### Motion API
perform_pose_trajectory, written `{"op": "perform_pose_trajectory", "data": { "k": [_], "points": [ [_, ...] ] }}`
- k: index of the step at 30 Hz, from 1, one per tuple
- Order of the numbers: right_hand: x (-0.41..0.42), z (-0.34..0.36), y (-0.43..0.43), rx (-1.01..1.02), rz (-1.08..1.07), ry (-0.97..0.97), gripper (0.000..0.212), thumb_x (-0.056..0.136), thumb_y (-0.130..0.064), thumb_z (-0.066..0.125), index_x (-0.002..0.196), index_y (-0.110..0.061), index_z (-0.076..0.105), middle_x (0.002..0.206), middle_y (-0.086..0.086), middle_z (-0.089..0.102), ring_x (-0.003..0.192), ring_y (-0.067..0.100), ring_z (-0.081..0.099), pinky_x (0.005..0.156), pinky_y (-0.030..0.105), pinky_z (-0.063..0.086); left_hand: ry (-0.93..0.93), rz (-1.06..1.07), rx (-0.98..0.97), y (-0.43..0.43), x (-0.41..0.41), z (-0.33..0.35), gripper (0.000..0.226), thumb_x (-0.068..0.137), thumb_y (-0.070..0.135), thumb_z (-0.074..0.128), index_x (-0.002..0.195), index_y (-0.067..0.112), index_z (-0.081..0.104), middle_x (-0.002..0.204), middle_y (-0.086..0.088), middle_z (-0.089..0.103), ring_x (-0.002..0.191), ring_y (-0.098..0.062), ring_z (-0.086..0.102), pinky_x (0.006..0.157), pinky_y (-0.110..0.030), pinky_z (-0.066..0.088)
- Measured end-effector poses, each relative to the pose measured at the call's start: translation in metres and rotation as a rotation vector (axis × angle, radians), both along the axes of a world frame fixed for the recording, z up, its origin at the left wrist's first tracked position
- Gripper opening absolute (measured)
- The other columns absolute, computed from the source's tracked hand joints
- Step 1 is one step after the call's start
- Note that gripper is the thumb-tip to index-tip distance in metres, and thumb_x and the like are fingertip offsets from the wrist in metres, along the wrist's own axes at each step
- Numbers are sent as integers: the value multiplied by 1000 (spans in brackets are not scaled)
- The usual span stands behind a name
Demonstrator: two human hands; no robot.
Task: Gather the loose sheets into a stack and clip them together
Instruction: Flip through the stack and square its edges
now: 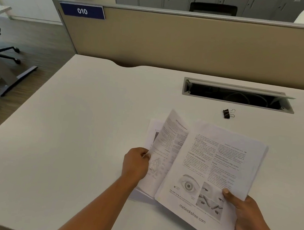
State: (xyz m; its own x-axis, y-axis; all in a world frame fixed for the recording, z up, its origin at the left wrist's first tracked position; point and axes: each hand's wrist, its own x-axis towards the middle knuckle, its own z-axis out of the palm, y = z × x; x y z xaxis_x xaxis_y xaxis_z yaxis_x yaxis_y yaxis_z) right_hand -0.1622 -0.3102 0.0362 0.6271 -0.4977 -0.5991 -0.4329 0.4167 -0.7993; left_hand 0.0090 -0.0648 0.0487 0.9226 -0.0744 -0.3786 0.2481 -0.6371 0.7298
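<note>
My right hand (244, 212) grips a bundle of printed sheets (214, 169) by its lower right edge, thumb on top; the top page shows text and eye pictures. My left hand (136, 164) pinches the left edge of a single printed sheet (171, 140) that is lifted and curled, its right side tucked under the bundle. Another sheet (152, 131) lies flat on the desk beneath it, mostly hidden. A black binder clip (228, 113) with wire handles rests alone on the desk beyond the papers.
The white desk (83, 126) has a curved notch at its back edge and an open cable tray (236, 95) at the back right. A beige partition (191, 42) labelled 010 stands behind. The left desk edge drops to floor with chair legs.
</note>
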Motion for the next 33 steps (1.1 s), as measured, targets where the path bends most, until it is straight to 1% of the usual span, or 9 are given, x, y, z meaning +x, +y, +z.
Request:
{"op": "perform_pose_trajectory", "data": {
  "k": [5,7,10,13,15,23,26,29,33],
  "points": [
    [-5,8,-9,-44,-19,-20,21,89,-8,63,110,-10,66,91,10,78,92,37,69,81,46,54,-91,153,-59,18,2,12,13,91,14,68,79,18,71,72,7,69,63,-8,63,51,-18,41],
    [-9,10,-17,-50,-53,-36,18,90,-4,62,106,-11,66,99,10,74,93,33,67,77,42,56,-96,218,-121,26,2,17,14,87,12,73,75,18,69,73,3,72,65,-15,68,55,-21,47],
    [-15,14,-29,-51,-105,-31,16,84,-6,67,97,-16,65,121,23,65,95,31,64,94,54,49,-93,309,-242,36,0,29,16,83,7,78,81,20,69,80,-1,75,73,-21,73,61,-28,56],
    [-22,19,-41,-66,-118,-5,57,45,-34,93,94,-20,68,120,19,67,100,35,64,104,59,41,-97,392,-378,43,-1,41,18,85,3,76,85,19,69,85,-1,75,77,-21,74,63,-27,57],
    [-27,12,-50,-98,-129,34,87,17,-52,95,93,-19,69,109,13,71,100,35,65,102,59,42,-93,435,-460,48,0,47,16,86,3,75,88,19,72,89,-2,77,80,-24,75,68,-32,60],
    [-12,33,-37,-127,-100,-50,30,73,-14,73,101,-8,67,115,25,68,98,41,67,97,61,46,-57,384,-596,53,-8,77,10,94,14,67,97,17,76,92,-1,82,84,-26,79,78,-42,63],
    [-3,31,-29,-163,-20,-68,31,85,-9,67,115,-1,65,102,17,76,85,39,74,82,52,57,-56,298,-609,45,-16,86,15,98,15,62,96,17,76,91,0,82,82,-23,79,73,-38,63],
    [9,37,-14,-150,59,-121,26,86,-8,66,112,-5,67,97,11,79,83,32,76,64,37,61,-48,213,-616,32,-26,92,21,101,15,56,97,18,76,89,1,82,80,-19,79,65,-29,62],
    [26,52,7,-124,194,-205,39,79,-21,79,112,-4,69,101,15,78,89,35,75,67,37,61,-52,134,-546,16,-35,89,18,103,17,53,104,20,71,97,4,81,85,-16,79,74,-35,63]
  ]
}}
